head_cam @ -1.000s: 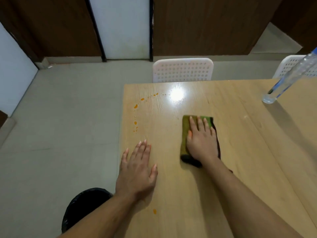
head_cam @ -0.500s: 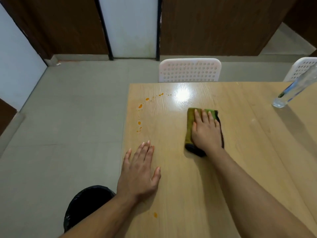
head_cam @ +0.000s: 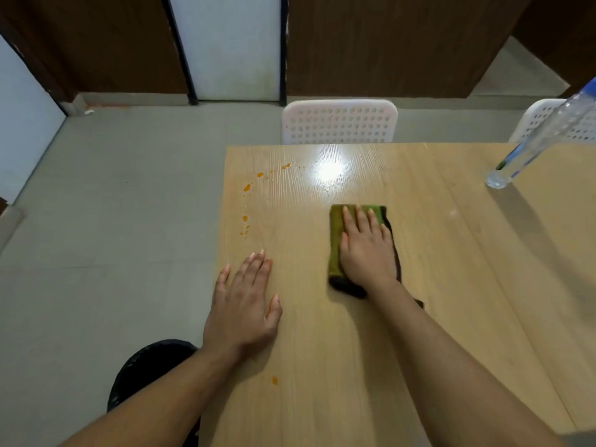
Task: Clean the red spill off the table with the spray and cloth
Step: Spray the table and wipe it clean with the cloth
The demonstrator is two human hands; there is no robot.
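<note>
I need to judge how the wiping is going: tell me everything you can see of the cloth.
The cloth is olive-green with a dark underside or edge, folded into a narrow pad, lying flat on the wooden table. The right hand presses on it with straight fingers. It lies right of the orange-red droplets, not touching them.

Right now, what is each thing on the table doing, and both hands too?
Cloth: folded, flat on the table, under the right hand.
Right hand: fingers straight, pressing on the cloth.
Left hand: open, palm flat on the table.
Spill: orange-red drops still dotted near the table's left edge, not wiped.
Bottle: clear, standing at the far right, untouched.
Table: shiny where light hits.
</note>
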